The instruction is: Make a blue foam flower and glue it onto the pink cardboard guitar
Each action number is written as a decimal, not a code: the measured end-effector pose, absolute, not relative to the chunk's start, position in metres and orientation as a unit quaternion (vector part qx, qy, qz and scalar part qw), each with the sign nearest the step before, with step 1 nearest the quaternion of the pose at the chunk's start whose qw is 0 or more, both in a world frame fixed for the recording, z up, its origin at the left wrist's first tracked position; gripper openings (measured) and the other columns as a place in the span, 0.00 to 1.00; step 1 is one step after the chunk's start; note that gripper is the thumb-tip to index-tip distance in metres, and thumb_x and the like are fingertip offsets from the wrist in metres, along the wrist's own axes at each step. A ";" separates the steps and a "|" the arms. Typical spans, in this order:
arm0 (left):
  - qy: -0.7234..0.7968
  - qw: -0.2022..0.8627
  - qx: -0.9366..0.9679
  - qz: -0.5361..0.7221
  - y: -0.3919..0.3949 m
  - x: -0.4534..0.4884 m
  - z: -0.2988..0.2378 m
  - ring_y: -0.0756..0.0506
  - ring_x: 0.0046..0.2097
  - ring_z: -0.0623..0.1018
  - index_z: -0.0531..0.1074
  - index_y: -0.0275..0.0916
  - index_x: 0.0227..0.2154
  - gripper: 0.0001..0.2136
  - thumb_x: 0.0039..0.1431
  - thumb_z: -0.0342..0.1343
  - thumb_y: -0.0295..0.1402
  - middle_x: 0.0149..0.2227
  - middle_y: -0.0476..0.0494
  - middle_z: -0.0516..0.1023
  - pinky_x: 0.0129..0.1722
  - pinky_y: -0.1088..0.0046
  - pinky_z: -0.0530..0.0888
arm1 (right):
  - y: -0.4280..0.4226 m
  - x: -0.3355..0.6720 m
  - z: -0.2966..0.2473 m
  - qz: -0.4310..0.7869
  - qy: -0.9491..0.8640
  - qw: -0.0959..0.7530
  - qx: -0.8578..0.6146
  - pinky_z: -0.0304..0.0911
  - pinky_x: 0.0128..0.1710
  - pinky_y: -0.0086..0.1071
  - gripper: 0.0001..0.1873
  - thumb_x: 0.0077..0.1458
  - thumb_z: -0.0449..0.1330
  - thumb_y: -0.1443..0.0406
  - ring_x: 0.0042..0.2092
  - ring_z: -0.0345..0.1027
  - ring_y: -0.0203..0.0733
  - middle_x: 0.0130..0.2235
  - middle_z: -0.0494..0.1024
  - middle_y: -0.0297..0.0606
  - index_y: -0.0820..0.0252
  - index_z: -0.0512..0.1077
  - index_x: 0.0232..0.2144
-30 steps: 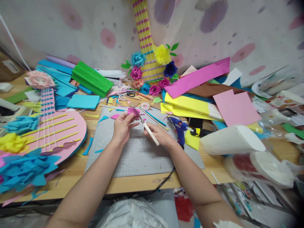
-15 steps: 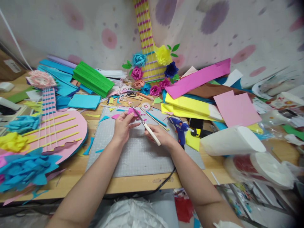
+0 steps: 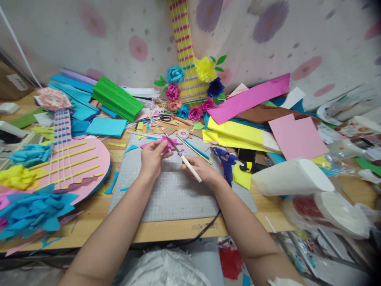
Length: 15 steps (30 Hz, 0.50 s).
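My left hand (image 3: pixel 152 159) pinches a small magenta paper piece (image 3: pixel 166 143) above the grey cutting mat (image 3: pixel 172 194). My right hand (image 3: pixel 200 169) grips a pair of scissors (image 3: pixel 184 159) with cream handles. The blades point up and left, and they meet the magenta piece. Both hands are closed and hover over the far part of the mat. Small paper scraps in pink, yellow and blue lie around the paper piece.
A blue glue gun (image 3: pixel 225 163) stands right of my right hand, its black cord running off the table edge. A pink paper guitar (image 3: pixel 74 163) lies at left, a yellow one (image 3: pixel 186 51) leans on the wall. Sheets of coloured paper (image 3: pixel 247 99) pile at right.
The magenta piece has turned a little in my left hand's fingers against the scissors blades. Both hands stay in nearly the same place.
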<state>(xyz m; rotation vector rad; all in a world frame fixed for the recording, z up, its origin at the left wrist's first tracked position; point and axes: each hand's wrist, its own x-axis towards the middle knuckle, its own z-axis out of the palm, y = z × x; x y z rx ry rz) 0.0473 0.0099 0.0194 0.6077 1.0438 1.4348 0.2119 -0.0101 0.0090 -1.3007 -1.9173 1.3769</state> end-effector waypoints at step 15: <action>0.412 0.603 0.333 0.597 0.017 0.047 0.013 0.47 0.30 0.78 0.70 0.35 0.23 0.13 0.37 0.66 0.36 0.24 0.47 0.76 0.31 0.71 0.76 | -0.004 0.233 0.005 0.440 -0.704 0.231 -0.507 0.51 0.27 0.28 0.14 0.52 0.51 0.54 0.26 0.55 0.33 0.22 0.60 0.29 0.58 0.60 0.25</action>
